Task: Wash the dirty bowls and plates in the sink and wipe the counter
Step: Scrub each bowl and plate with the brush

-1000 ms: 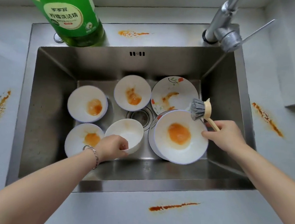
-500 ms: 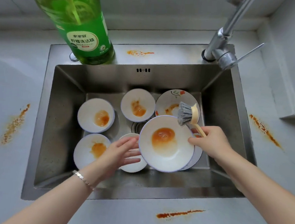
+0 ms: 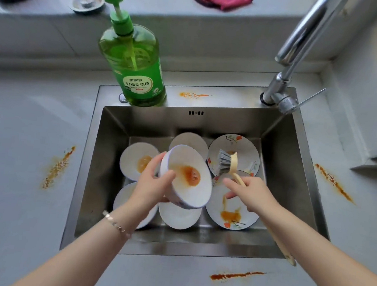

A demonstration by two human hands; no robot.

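Left hand fingers grip the tilted bowl's rim, thumb inside.

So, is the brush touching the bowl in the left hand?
Apart. The head view shows a strip of plate between the brush bristles and the bowl rim.

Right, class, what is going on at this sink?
A person's left hand holds a white sauce-smeared bowl tilted above the stainless steel sink. The right hand holds a cream-handled dish brush with grey bristles beside it, not touching. Other dirty dishes lie below; orange smears mark the grey counter.
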